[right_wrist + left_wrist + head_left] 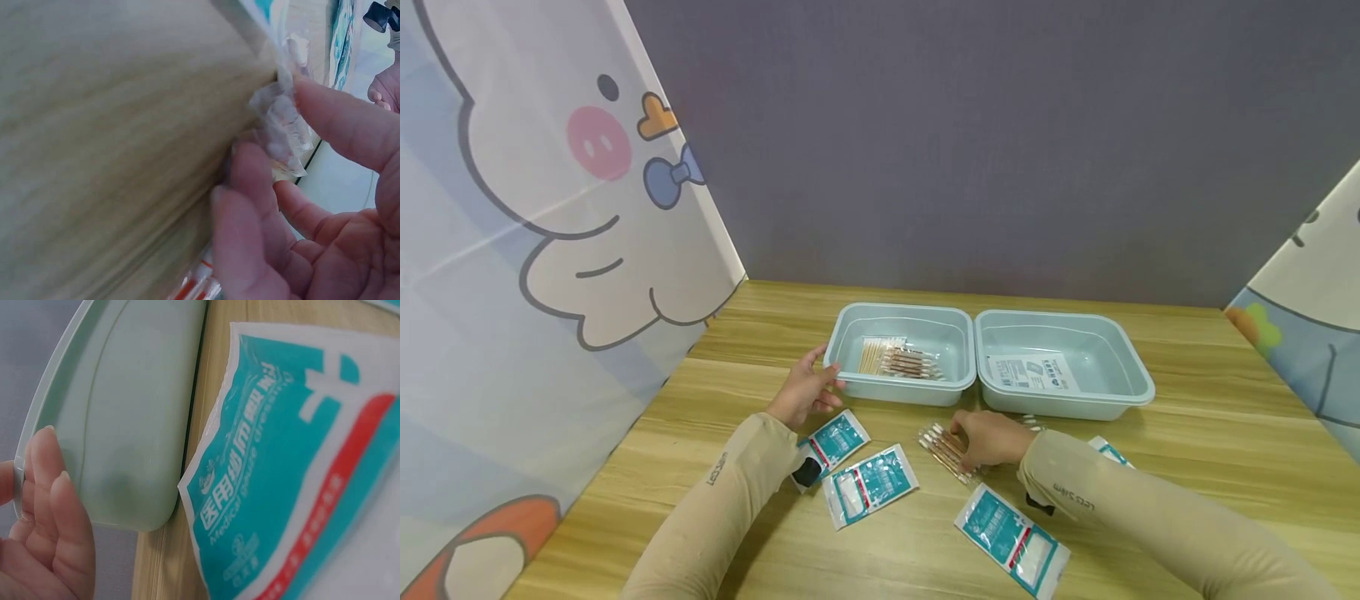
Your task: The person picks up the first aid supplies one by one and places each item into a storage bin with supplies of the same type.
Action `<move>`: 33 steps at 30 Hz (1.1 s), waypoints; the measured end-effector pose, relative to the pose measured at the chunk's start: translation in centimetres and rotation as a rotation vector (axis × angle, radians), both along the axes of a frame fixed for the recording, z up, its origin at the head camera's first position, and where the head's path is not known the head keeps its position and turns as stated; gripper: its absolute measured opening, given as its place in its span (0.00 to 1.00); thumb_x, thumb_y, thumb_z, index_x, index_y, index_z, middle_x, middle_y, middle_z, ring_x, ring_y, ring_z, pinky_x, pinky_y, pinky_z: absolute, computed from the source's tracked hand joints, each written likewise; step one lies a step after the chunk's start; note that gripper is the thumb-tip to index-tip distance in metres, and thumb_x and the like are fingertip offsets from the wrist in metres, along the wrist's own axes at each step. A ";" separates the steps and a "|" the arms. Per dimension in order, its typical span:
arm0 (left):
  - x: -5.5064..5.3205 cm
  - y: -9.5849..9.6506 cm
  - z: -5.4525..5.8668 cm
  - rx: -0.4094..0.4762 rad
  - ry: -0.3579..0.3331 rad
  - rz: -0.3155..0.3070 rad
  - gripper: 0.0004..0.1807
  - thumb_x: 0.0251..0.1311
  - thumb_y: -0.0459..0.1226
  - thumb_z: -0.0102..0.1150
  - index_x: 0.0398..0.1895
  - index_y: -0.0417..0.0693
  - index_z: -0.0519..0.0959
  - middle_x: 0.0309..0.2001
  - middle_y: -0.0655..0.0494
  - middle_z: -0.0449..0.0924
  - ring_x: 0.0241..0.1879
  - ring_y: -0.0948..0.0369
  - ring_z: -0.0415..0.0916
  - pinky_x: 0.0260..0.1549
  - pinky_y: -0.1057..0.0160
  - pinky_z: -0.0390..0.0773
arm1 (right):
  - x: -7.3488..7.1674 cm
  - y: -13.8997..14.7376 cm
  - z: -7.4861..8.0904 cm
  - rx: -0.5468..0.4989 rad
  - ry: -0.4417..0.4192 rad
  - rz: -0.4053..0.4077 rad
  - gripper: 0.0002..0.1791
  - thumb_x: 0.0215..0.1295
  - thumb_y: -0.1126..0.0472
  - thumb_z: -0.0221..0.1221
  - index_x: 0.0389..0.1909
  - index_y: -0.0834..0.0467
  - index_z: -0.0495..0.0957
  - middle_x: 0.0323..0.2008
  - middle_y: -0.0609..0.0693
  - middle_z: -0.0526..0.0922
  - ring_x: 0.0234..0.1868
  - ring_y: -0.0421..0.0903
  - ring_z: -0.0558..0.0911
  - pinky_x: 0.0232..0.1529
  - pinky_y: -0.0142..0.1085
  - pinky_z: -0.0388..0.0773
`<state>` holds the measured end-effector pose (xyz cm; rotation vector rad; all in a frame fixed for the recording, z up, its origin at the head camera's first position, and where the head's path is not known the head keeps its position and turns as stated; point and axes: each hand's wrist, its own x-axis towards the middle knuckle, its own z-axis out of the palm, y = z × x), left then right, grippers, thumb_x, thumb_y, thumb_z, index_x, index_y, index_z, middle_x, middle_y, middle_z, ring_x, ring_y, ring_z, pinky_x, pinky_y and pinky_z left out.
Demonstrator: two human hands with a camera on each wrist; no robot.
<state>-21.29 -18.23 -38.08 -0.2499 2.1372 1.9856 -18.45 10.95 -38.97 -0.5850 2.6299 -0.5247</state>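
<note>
Light is soft; the right wrist view blurs the tabletop [106, 162].

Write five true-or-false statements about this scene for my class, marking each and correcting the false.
1. The left hand grips the left pale-blue rectangular plastic basin by its rim. True.
2. This basin is brimful. False: white-tipped cotton swabs and thin pale sticks lie low inside.
3. The right hand holds a clear plastic packet of similar swabs. True.
4. The right, matching basin holds a flat white printed item. True.
5. The held packet lies inside a basin. False: it is outside both, near flat teal-and-white gauze packets.
</note>
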 end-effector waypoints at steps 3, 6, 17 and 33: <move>0.0 0.0 0.0 0.000 0.003 -0.004 0.32 0.73 0.35 0.46 0.76 0.52 0.48 0.24 0.55 0.78 0.10 0.66 0.73 0.13 0.69 0.72 | 0.0 0.0 0.1 -0.013 -0.005 0.007 0.26 0.43 0.64 0.75 0.44 0.59 0.75 0.34 0.48 0.77 0.31 0.45 0.73 0.35 0.39 0.73; 0.0 0.0 0.1 -0.002 0.005 -0.001 0.32 0.72 0.35 0.46 0.75 0.51 0.48 0.24 0.55 0.78 0.10 0.66 0.73 0.13 0.69 0.72 | 0.0 -0.1 0.0 -0.039 -0.010 0.014 0.27 0.42 0.66 0.74 0.45 0.60 0.75 0.35 0.49 0.77 0.33 0.46 0.73 0.36 0.39 0.73; -0.1 0.0 0.0 -0.010 -0.004 -0.002 0.32 0.72 0.36 0.46 0.75 0.53 0.48 0.25 0.54 0.78 0.11 0.66 0.73 0.13 0.69 0.73 | 0.2 -0.2 0.1 -0.041 -0.013 0.048 0.23 0.43 0.68 0.73 0.42 0.59 0.77 0.34 0.48 0.78 0.33 0.44 0.74 0.37 0.40 0.75; 0.1 -0.1 0.1 -0.001 0.007 -0.003 0.32 0.72 0.35 0.46 0.75 0.51 0.49 0.23 0.56 0.78 0.10 0.66 0.73 0.13 0.69 0.72 | 0.2 0.4 -0.1 -0.084 0.035 0.117 0.16 0.44 0.66 0.72 0.19 0.53 0.71 0.17 0.42 0.70 0.19 0.39 0.68 0.22 0.31 0.65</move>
